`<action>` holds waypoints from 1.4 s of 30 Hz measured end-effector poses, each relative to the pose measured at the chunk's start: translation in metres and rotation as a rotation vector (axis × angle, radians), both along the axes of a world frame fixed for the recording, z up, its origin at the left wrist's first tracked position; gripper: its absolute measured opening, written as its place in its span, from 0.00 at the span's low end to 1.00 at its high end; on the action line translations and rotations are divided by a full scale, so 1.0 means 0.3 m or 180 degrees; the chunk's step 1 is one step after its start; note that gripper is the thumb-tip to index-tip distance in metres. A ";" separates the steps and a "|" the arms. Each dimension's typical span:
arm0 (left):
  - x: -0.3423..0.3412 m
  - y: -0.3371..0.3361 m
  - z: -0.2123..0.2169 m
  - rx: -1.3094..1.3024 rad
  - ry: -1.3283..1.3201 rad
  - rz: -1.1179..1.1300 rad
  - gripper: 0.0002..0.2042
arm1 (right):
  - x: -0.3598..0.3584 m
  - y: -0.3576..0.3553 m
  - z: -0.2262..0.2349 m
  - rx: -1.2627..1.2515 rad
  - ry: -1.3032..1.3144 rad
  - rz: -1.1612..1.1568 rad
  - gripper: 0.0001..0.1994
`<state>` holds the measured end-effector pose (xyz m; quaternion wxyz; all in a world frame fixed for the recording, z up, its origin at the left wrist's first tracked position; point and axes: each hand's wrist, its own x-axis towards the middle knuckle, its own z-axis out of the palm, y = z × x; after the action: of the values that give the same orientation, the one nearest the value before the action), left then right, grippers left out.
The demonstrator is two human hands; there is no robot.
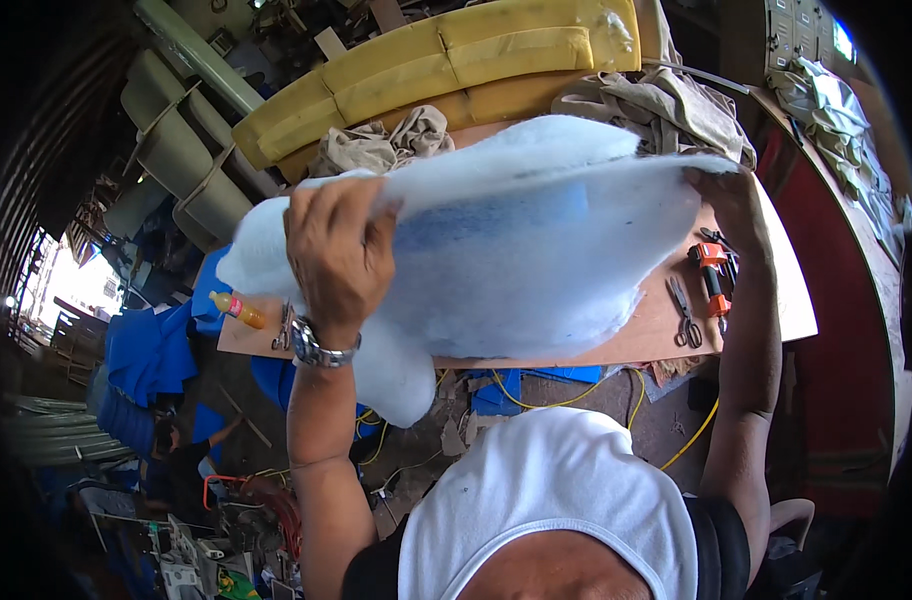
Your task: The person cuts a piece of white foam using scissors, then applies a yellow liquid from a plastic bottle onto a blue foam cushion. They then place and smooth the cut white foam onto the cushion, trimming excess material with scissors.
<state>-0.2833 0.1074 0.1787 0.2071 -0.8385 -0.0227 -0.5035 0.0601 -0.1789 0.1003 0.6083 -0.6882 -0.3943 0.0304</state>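
A big sheet of white fluffy wadding [516, 240] with a blue patch showing through it is lifted over the wooden worktable [786, 300]. My left hand [338, 250], with a metal wristwatch on the wrist, grips its left edge. My right hand [728, 200] holds the far right edge, fingers partly hidden behind the sheet. The wadding droops down at the lower left, over the table's near edge.
Scissors [684, 318], an orange tool [714, 280] and a yellow bottle [238, 308] lie on the table. Yellow foam cushions [446, 60] and beige cloth [666, 105] sit at the back. Blue fabric [146, 350], yellow cables and clutter cover the floor at left, where another person crouches.
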 end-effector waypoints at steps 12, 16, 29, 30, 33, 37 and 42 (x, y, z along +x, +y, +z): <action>0.208 -0.331 -0.382 0.0260 0.1214 -0.0880 0.17 | 0.212 0.075 -0.206 0.0665 -0.0074 0.0605 0.14; 0.305 -0.280 -0.328 0.0202 0.1173 -0.0418 0.18 | 0.269 0.184 -0.195 0.0525 -0.0110 0.0390 0.17; 0.349 -0.236 -0.360 0.0621 0.1521 -0.0197 0.26 | 0.062 -0.021 -0.795 -0.0483 0.1249 0.1291 0.62; 0.348 -0.236 -0.363 0.0183 0.1715 -0.0418 0.27 | 0.038 -0.046 -0.858 -0.0756 0.1265 0.1067 0.61; 0.344 -0.271 -0.362 -0.0307 0.1817 -0.0489 0.29 | -0.021 -0.114 -1.015 -0.0683 0.1534 0.0807 0.53; 0.328 -0.310 -0.338 -0.1218 0.2045 -0.0568 0.31 | -0.037 -0.118 -1.078 -0.0705 0.1713 0.0781 0.45; 0.329 -0.368 -0.342 -0.0366 0.2011 0.0799 0.42 | -0.019 -0.091 -1.000 -0.1188 0.1153 0.0273 0.53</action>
<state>-0.1846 -0.0031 0.0761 0.2167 -0.9540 -0.0888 -0.1874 0.0543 -0.2062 -0.1996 0.5296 -0.7545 -0.2954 0.2511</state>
